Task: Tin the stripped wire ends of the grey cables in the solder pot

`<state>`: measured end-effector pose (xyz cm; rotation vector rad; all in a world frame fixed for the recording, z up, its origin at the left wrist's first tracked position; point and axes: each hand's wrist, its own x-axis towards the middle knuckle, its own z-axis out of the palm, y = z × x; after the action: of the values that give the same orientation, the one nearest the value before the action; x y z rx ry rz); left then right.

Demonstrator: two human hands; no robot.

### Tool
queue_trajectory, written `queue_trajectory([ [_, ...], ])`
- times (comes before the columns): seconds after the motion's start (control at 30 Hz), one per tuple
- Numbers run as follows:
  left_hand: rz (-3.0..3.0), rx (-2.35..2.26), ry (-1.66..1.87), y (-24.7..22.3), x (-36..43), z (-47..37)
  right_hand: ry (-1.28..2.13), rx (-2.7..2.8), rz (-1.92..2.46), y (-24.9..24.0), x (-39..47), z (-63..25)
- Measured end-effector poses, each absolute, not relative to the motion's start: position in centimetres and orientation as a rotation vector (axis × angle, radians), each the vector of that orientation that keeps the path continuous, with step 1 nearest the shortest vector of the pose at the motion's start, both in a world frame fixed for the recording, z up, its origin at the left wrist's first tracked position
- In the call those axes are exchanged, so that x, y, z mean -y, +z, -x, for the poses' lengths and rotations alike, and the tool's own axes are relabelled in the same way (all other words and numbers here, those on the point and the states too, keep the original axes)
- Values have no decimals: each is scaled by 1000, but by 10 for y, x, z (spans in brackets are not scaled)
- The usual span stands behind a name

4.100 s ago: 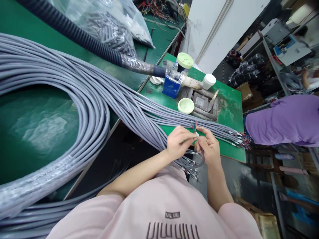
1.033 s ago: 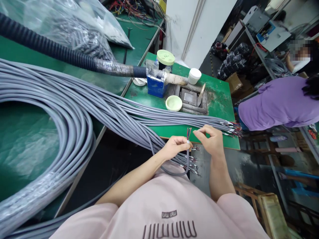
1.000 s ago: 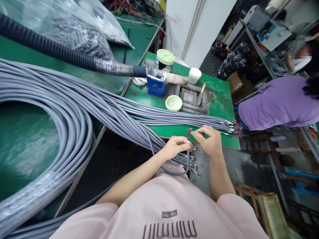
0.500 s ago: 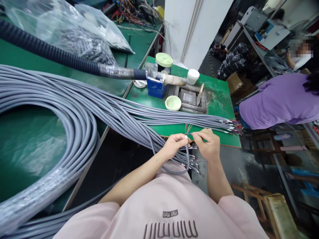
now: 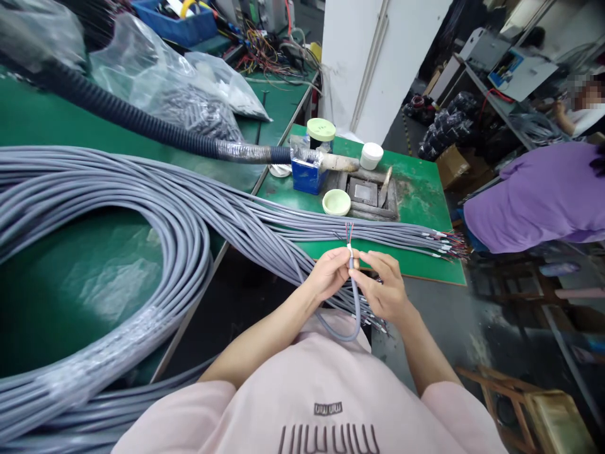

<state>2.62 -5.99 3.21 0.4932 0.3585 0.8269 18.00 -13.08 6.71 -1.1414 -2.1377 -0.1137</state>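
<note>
One grey cable (image 5: pixel 357 309), its end held up in front of my body.
With my left hand (image 5: pixel 331 272) I pinch it just at the white sleeve (image 5: pixel 350 249), from which thin coloured wires (image 5: pixel 349 233) stand up. My right hand (image 5: pixel 385 291) has the fingers loosely bent, with the tips at the cable; whether they grip it, I cannot tell. Behind, many grey cables (image 5: pixel 312 227) lie across the green table (image 5: pixel 420 183).

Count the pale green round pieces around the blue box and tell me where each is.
2. A lid tops the dark jar behind the blue box; a shallow dish lies just beyond the grey cables. More could be hidden behind the box.
</note>
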Motion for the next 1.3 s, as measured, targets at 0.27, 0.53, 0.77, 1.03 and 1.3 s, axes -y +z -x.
queue_trajectory([
  [0.27, -773, -531, 1017, 49, 55, -16, -170, 2115, 1070, 78, 102, -178],
  [0.53, -1516, -1175, 1772, 38, 6, 36, -29, 1595, 1307, 119, 28, -199],
  [0.77, -1707, -1404, 1837, 11, -17, 50, 150, 1757, 1348, 111, -35, -180],
  [1.03, -1696, -1415, 1787, 13, -17, 48, 192, 1929, 1395, 99, -69, -171],
  [1.3, -1712, -1410, 1762, 11, -18, 48, 253, 1927, 1378, 96, -79, -163],
])
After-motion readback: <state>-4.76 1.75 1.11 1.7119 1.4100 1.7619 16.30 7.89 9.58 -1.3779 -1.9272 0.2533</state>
